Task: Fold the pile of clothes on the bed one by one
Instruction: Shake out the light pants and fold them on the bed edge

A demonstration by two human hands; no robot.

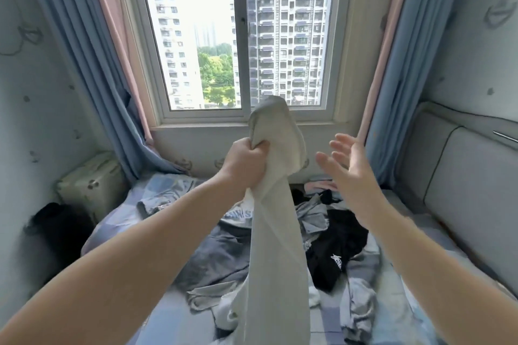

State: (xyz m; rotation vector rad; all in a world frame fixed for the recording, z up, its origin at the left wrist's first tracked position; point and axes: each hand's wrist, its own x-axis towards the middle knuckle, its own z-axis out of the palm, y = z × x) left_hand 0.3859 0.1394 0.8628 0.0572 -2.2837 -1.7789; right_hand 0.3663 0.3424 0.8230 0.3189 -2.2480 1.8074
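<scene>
Right, centre of the frame: the left hand [246, 165] is clenched tight around a bunch of the pale grey garment [276, 232], a soft, thin, matte cloth. Its fingers [259, 145] are curled fully in, and the fabric puffs out above the fist in a rounded hump against the white-framed window [238, 36]. Below the fist the cloth hangs as one long, smooth, tube-like column, right down to the bottom edge of the frame, in front of the pile. Just right of it, the right hand [347, 176] is up in the air, palm turned toward the cloth, fingers [344, 143] spread and nearly straight, holding nothing, touching nothing, a clear gap between it and the garment. Lower centre, the pile of clothes [316, 213] sprawls crumpled over the bed [165, 322], whose sheet is checked in pale blue and white: a black garment [342, 241] with small white lettering to the right of the hanging cloth, a dark grey garment [218, 258] in soft folds to the left, lighter grey pieces [361, 302] rumpled at lower right. At the right edge, a padded grey headboard [462, 190] with piped seams; up top, blue and pink curtains [84, 50] fall in long pleats either side of the glass.
</scene>
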